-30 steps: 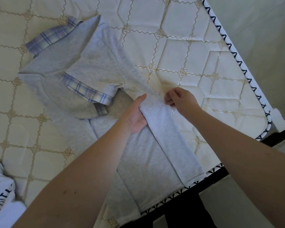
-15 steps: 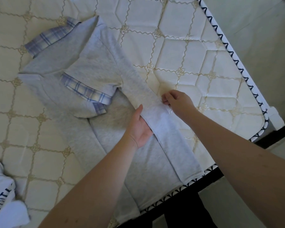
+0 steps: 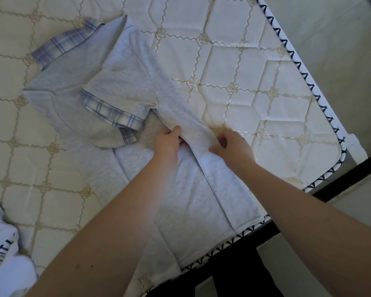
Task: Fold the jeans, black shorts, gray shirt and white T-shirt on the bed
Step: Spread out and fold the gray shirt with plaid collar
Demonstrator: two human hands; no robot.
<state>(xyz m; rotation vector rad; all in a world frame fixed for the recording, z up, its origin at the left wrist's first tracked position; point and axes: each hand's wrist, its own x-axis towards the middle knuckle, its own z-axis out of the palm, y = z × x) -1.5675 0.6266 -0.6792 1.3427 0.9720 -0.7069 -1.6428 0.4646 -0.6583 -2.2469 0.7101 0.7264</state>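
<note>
The gray shirt [image 3: 107, 93] with blue plaid collar and sleeve cuffs lies flat on the mattress [image 3: 255, 86], both sleeves folded onto its body. Its right side is turned over in a long strip running from the shoulder to the hem at the bed's edge. My left hand [image 3: 168, 142] pinches the inner edge of that strip at its middle. My right hand [image 3: 231, 146] grips the strip's outer fold, a short way right of the left hand. The white T-shirt [image 3: 2, 260] with dark lettering lies bunched at the bottom left corner. Jeans and black shorts are out of view.
The mattress edge with its navy zigzag piping [image 3: 304, 76] runs diagonally at the right and along the bottom. A black bed frame [image 3: 341, 179] and pale floor [image 3: 330, 28] lie beyond it. Something dark [image 3: 244, 275] shows below the bed's edge.
My left hand went from lying flat on the shirt to pinching the folded strip. My right hand closed on the strip's outer fold, and the cloth between them is raised a little.
</note>
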